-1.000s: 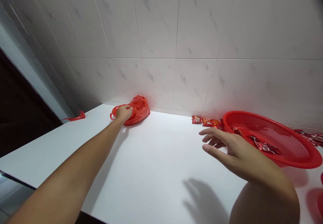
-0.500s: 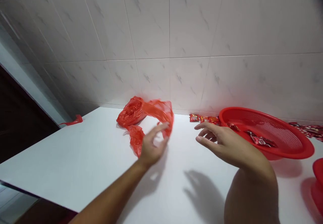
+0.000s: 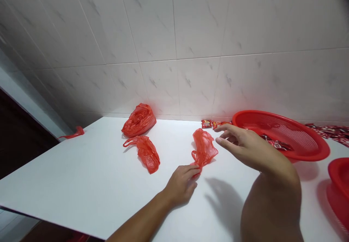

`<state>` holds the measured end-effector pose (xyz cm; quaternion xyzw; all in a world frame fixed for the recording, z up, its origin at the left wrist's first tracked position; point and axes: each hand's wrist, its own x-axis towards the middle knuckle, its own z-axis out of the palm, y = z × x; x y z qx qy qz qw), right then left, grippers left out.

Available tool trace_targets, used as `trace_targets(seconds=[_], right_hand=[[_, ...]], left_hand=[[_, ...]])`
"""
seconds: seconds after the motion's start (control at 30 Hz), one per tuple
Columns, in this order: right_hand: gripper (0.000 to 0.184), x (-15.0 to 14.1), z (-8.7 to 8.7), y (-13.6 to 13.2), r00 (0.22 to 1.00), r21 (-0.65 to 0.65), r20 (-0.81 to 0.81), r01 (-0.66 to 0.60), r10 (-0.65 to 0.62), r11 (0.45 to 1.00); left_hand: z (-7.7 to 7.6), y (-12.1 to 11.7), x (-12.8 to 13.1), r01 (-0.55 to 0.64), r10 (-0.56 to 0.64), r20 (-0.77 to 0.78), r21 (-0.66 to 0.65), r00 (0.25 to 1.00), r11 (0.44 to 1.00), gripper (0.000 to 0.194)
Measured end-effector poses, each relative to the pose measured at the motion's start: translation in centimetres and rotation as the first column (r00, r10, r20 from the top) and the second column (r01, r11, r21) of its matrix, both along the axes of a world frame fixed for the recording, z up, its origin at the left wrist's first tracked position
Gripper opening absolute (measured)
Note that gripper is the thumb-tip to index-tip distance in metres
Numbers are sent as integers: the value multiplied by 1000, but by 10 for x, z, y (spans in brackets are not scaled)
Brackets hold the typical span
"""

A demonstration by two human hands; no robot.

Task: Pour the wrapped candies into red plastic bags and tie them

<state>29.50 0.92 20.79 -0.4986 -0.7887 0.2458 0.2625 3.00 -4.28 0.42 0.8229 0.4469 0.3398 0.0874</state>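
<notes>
A crumpled red plastic bag point(image 3: 205, 145) lies on the white table. My left hand point(image 3: 182, 184) rests at its near end, fingers stretched over the thin plastic and thumb held apart. Just right of that bag, my right hand point(image 3: 237, 142) hovers above the table with its fingers loosely curved and apart, nothing in them. A second flattened red bag point(image 3: 148, 154), one handle loop out to the left, lies left of my left hand. Behind it sits a fuller, bunched red plastic bag point(image 3: 139, 120) near the wall.
A red colander point(image 3: 308, 136) with several wrapped snack packets point(image 3: 278, 143) stands at right. Small red packets point(image 3: 206, 123) line the wall; more packets point(image 3: 329, 131) lie far right. Another red basket point(image 3: 339, 183) is at the right edge. A red scrap point(image 3: 75, 133) lies at the table's left edge.
My left hand has moved right and toward me, bringing the red bag from the air down onto the table. The right hand stays raised. The view has shifted slightly.
</notes>
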Motion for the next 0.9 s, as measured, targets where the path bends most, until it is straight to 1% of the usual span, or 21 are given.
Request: trace_targets(seconds=[0.03,0.07,0.1,0.13,0.17,0.2,0.23,0.27,0.3,0.33,0.37,0.43,0.5,0.53,0.57,0.6,0.67,0.73,0.83,0.87,0.9], right_hand=[[38,-1,-2,4,1000,-3,9,21,-21,1000],[38,-3,-4,8,999,-10,21,48,-48,999],[39,-4,-6,13,997,-20,36,73,-72,997],[40,-6,-9,19,994,-34,57,93,-91,995],[40,-6,-12,24,991,-53,81,108,-103,993],[41,-7,-14,28,989,-72,101,119,-111,990],[41,-6,-16,32,987,-88,114,123,-113,988],[41,-6,-18,34,987,-98,118,125,-113,987],[41,-5,-19,35,987,-103,117,126,-114,987],[41,-4,-19,36,987,-104,112,127,-116,986],[41,-4,-19,35,987,-104,109,125,-114,987],[41,-4,-19,33,989,-114,115,102,-89,988],[41,-6,-19,33,991,-147,126,68,-50,987],[41,-9,-20,33,992,-166,127,48,-27,985],[40,-12,-20,34,992,-184,123,27,-4,983],[39,-16,-21,35,993,-201,116,4,20,980],[37,-27,-23,38,992,-236,100,-48,73,971],[39,-42,-28,41,985,-289,111,-95,132,953],[53,-71,-47,44,963,-405,178,-115,202,907],[56,-81,-57,44,952,-432,213,-110,220,895],[54,-90,-67,43,939,-434,256,-99,228,895]], left_hand=[[1,0,-1,-23,23,17,-10,1000,1000,58],[3,1,-2,-73,73,43,-11,996,997,60],[5,2,-5,-162,162,71,-7,984,987,56],[6,3,-8,-283,282,86,-3,955,959,45],[8,5,-14,-416,416,73,-4,907,909,31],[9,7,-21,-543,543,17,-10,839,840,22],[10,10,-30,-646,644,-69,-14,762,763,20],[11,12,-41,-715,704,-166,-15,691,698,22],[11,15,-52,-759,733,-249,-14,633,651,23],[12,18,-64,-790,752,-301,-10,587,613,22],[12,21,-75,-817,774,-319,-3,547,576,21],[13,26,-94,-866,828,-298,13,474,500,27],[13,29,-104,-898,865,-280,25,416,440,34],[12,30,-106,-905,873,-278,26,402,425,35],[10,31,-106,-906,873,-280,26,399,422,35],[8,31,-105,-902,868,-288,24,406,430,34],[4,32,-99,-886,844,-311,14,437,464,33],[-1,33,-94,-870,819,-337,2,464,493,37],[-7,37,-92,-862,798,-370,-15,476,507,46],[-8,38,-92,-860,791,-380,-22,479,510,48],[-8,39,-93,-857,784,-388,-31,484,514,49]])
